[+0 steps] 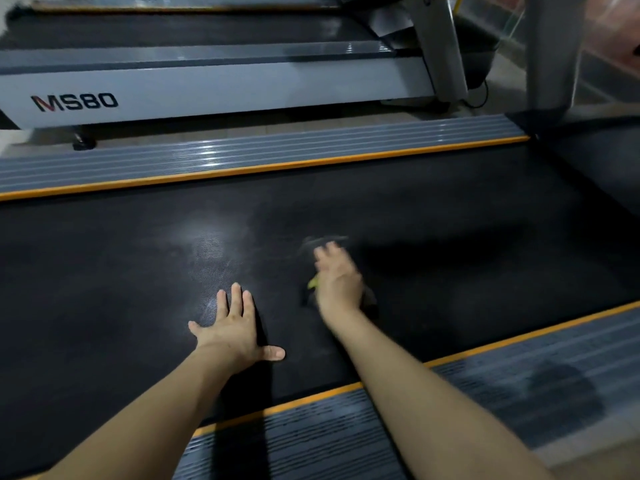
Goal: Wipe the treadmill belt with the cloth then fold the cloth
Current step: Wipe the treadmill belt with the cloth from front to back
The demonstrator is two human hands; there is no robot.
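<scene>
Treadmill belt [450,209]: black, textured, running across the middle of the view; pale sheen near its centre, left of the hands.
Left hand [235,329]: palm down, flat on the belt; fingers straight and spread, thumb stretched out to the right; nothing held.
Right hand [337,278]: blurred, lying on top of the cloth, to the right of the left hand and farther up the belt; fingers extended forward and somewhat spread; whether pressing flat or gripping the fabric cannot be told from the blur.
Cloth [369,296]: dark, bunched on the belt beneath the right hand, mostly covered by it; a small yellow-green patch showing at the hand's left edge; dark edges visible beyond the fingertips and beside the wrist.
Near side rail [519,372]: grey, ribbed, edged with an orange strip; both forearms crossing over it.
Far side rail [242,154]: grey, ribbed, likewise edged in orange, bordering the belt's far side.
Neighbouring treadmill [207,88]: parallel beyond the far rail; pale frame marked "MS80".
Upright post [550,50]: grey, rising at upper right.
</scene>
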